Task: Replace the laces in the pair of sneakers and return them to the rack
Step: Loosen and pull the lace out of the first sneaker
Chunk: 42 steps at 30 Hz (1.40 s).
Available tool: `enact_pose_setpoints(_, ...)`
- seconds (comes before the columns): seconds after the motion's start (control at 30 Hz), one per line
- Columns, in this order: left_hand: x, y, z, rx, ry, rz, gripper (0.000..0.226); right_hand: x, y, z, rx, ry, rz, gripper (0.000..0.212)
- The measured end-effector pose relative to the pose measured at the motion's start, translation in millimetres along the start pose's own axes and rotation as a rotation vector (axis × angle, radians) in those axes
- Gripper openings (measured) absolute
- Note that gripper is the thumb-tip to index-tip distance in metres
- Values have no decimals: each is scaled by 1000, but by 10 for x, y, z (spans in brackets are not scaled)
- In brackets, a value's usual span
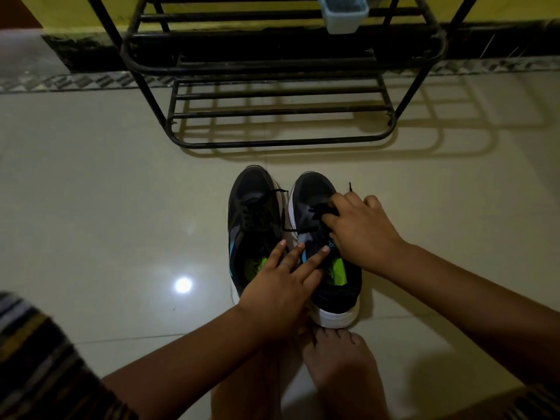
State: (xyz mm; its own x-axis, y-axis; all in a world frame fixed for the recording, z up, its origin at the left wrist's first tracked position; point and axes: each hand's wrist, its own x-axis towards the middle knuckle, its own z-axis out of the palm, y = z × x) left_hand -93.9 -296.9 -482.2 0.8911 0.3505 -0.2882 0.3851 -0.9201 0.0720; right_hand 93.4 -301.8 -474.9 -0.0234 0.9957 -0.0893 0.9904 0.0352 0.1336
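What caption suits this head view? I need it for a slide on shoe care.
Right hand pinches the black lace of the right sneaker; left hand steadies its opening.

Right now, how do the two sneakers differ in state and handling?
The left sneaker has its lace threaded and lying loose over the tongue, while the right sneaker's lace is pinched by the right hand. The left hand rests straight fingers across the collars of both, reaching onto the right sneaker's tongue. Both are black with white soles and green insoles, standing side by side on the floor, toes toward the rack.
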Motion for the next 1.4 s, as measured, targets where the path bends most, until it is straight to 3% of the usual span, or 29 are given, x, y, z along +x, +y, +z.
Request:
enact_pose_setpoints(0.13,4,1,-1,9,2,3,73,-11,26,-81,114,18,11,18)
enact_pose_setpoints(0.27,-9,-11,-16,8,12,4,71,-17,98,-109,408,162,111,13)
enact_pose_setpoints(0.43,-6,-7,-9,-18,7,3,70,15,234,-254,1333,235,467,28)
enact_pose_setpoints(0.57,0,-9,9,-23,3,2,75,62,340,-439,2237,287,583,28)
enact_pose_setpoints(0.63,-3,-10,17,-24,8,3,74,68,410,-470,2383,291,673,30)
enact_pose_setpoints(0.87,2,-19,23,-25,40,1,71,34,694,-292,2301,385,874,32)
enact_pose_setpoints(1.17,3,-22,23,9,39,15,73,-34,744,-158,1913,510,792,31)
enact_pose_setpoints(1.23,2,-20,27,1,40,14,74,-58,699,-152,1589,554,664,30)
enact_pose_setpoints(1.3,2,-20,32,-2,32,14,74,-100,627,-121,1069,504,343,28)
enact_pose_setpoints(1.37,5,-24,40,2,36,16,72,-130,553,-36,669,323,57,24)
enact_pose_setpoints(1.4,9,-25,41,0,43,18,71,-136,526,28,569,211,6,20)
